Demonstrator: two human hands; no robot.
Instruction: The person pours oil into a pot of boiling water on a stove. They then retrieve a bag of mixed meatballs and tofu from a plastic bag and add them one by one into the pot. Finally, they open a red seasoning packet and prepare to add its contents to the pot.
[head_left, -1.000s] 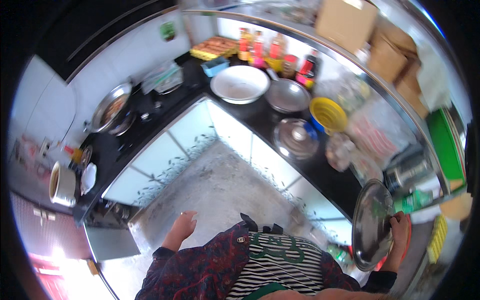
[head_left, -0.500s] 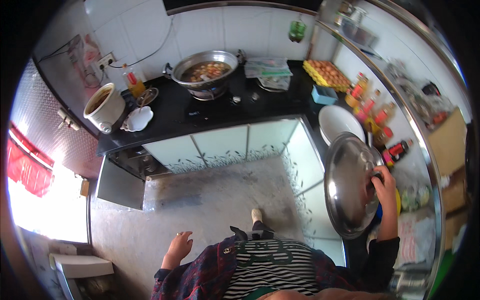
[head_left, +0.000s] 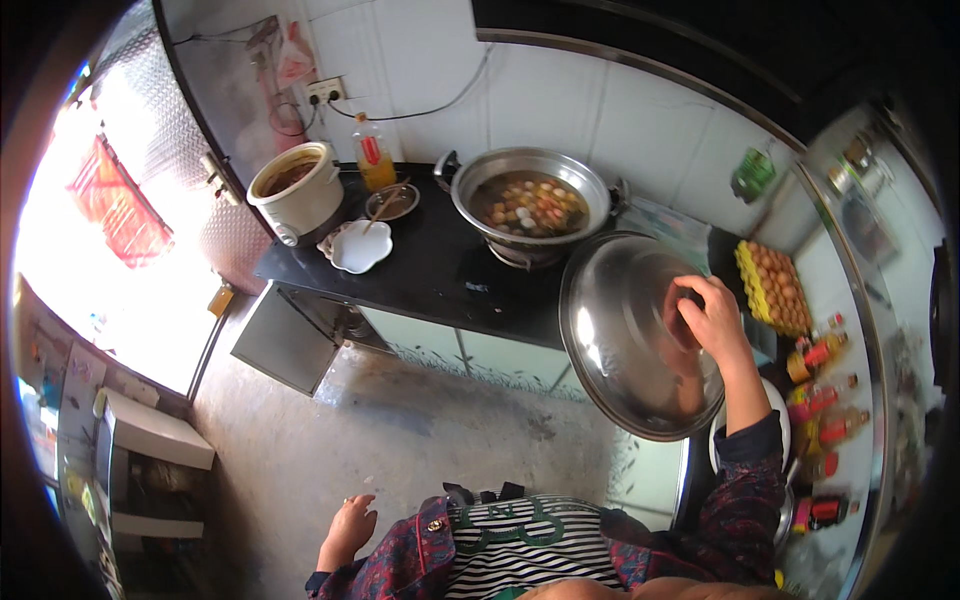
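My right hand [head_left: 712, 312] is closed on the knob of a large, shiny, domed metal lid [head_left: 620, 345]. The lid hangs tilted over the counter's front edge, close to a two-handled metal pot [head_left: 545, 163] on the stove. Liquid with many small round pieces [head_left: 535, 205], pale and orange, fills the pot's bottom. My left hand [head_left: 350, 525] hangs low above the floor, holding nothing, with its fingers loosely bent and apart.
Left of the pot stand a white electric cooker [head_left: 318, 205], an oil bottle [head_left: 375, 165] and a white scalloped dish [head_left: 362, 247]. A tray of eggs [head_left: 778, 285] and several sauce bottles [head_left: 828, 390] line the right side. One lower cabinet door [head_left: 285, 340] stands open.
My right hand has carried the lid leftward and away from me, from the right-hand counter toward the pot. The view has turned to the right. My left hand still hangs low.
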